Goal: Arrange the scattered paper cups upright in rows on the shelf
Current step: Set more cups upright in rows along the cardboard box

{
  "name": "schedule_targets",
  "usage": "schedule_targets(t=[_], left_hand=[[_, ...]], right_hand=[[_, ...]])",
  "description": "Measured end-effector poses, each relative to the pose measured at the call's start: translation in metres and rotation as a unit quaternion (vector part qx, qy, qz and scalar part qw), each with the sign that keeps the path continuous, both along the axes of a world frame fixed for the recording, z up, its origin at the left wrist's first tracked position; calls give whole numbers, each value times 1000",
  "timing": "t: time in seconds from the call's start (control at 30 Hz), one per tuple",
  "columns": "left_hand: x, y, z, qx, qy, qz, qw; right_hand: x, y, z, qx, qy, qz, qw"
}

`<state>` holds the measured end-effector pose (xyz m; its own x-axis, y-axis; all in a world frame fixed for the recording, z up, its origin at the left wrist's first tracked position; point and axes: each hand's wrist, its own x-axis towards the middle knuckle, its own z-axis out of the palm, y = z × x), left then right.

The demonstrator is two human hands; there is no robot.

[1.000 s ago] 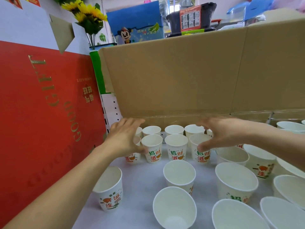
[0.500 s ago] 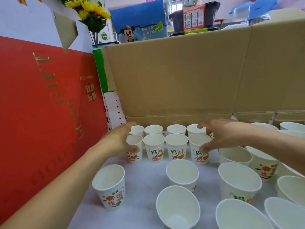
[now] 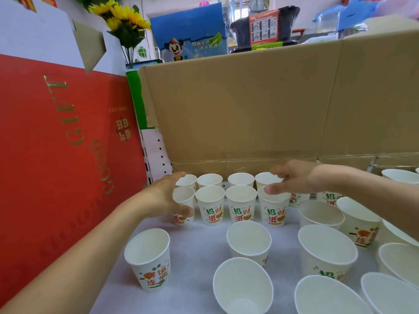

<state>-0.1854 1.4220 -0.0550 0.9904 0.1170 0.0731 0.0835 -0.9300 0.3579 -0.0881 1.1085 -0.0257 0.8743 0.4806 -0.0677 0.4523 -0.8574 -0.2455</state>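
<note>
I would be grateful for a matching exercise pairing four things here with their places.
Things: 1 left hand; 2 right hand; 3 yellow sunflowers; 4 lone white printed paper cup.
Places: A back left, beyond the brown cardboard wall; B right end of the two cup rows; C front left, apart from the rows; D left end of the rows.
Pairs: 1-D; 2-B; 3-A; 4-C.

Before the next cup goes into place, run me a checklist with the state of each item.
1. Back row of four cups, before the cardboard wall, upright: ok.
2. Front row of four upright and close together: ok.
3. Left hand and right hand free for a cup: ok, each only rests on an end cup.
4. Loose cups lined up: not ok; the left cup and middle cup stand scattered.
5. Nearest cup upright: cannot tell, the wide-angle view distorts it.
</note>
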Motion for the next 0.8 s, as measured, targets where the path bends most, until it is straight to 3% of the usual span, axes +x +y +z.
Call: schedule_targets(t=[0.37, 0.8], left_hand=[[3, -5, -1, -9, 7, -15, 1000], [-3, -6, 4, -35, -2, -25, 999]], right_hand=[[3, 1, -5, 45, 13, 29, 998], [2, -17, 2, 73, -30, -12, 997]])
